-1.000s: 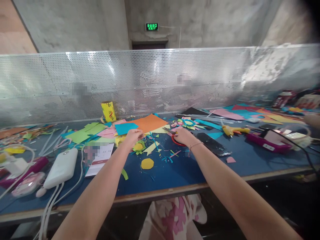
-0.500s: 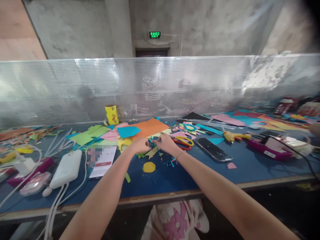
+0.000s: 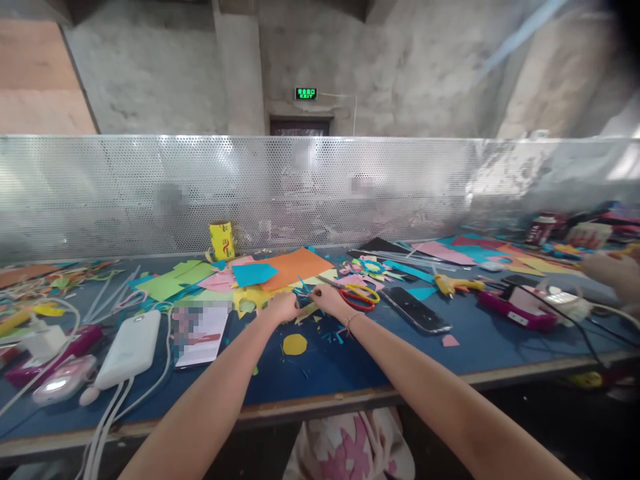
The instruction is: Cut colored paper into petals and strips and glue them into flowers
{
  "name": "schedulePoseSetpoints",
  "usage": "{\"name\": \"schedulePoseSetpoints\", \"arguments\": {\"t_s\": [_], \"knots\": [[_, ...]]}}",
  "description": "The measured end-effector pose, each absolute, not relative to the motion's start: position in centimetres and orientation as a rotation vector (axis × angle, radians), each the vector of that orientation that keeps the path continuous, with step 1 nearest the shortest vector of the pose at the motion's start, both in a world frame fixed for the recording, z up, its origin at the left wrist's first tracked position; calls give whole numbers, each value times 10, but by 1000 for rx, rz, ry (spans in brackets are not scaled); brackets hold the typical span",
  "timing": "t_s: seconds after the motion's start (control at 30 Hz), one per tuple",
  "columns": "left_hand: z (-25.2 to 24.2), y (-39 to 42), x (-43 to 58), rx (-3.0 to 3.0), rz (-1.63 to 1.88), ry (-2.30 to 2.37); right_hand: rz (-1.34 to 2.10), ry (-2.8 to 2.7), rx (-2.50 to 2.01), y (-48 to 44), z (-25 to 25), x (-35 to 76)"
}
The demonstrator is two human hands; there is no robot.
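Over the middle of the blue table (image 3: 345,373), my left hand (image 3: 284,307) is closed, its fingertips pinched. My right hand (image 3: 330,301) is closed too, facing it a short gap away. Thin cut pieces of blue paper (image 3: 302,289) show between both sets of fingertips; their exact shape is too small to tell. Just below the hands lies a yellow paper disc (image 3: 295,345). Scissors with red and yellow handles (image 3: 361,295) lie right beside my right hand. Small blue paper scraps (image 3: 334,337) are scattered under my right wrist.
Orange paper (image 3: 295,267) and green sheets (image 3: 175,280) lie behind. A black phone (image 3: 417,309) and a yellow glue gun (image 3: 456,285) are at right; a lit phone (image 3: 205,337) and white power bank (image 3: 131,348) at left. Another person's hand (image 3: 613,273) is far right.
The view has tilted up slightly, so the table sits lower in the picture. Both my hands stay close together over the same spot. Another person's hand shows more at the right edge.
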State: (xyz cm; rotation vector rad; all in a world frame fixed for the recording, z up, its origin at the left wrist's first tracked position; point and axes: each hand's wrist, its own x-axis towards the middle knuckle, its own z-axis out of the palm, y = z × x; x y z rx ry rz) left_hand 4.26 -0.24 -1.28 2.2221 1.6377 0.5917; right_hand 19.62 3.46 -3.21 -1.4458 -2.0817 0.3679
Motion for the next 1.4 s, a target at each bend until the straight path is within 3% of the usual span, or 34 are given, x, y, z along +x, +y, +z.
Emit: {"name": "schedulePoseSetpoints", "arguments": {"t_s": [0.13,0.3,0.43,0.6,0.77,0.97,1.17,1.4], "knots": [[-7,-4,44,2159,634,1671,387,-1892,-1362,39,-31,202],[-6,2,41,2042,1036,1633,510,-1542,-1097,41,-23,208],[-6,6,40,1621,1250,1461,619,-1310,-893,36,-17,208],[-1,2,42,1369,1394,1323,1006,-1259,-720,23,-11,201],[-6,7,39,1225,1469,1310,1278,-1187,-599,6,-1,195],[-13,16,32,1103,1553,1256,1349,-1222,-436,4,9,209],[-1,8,36,1323,1594,1342,967,-1651,-768,12,3,217],[0,-3,53,1372,1339,832,1241,-1310,-670,16,-1,208]]}}
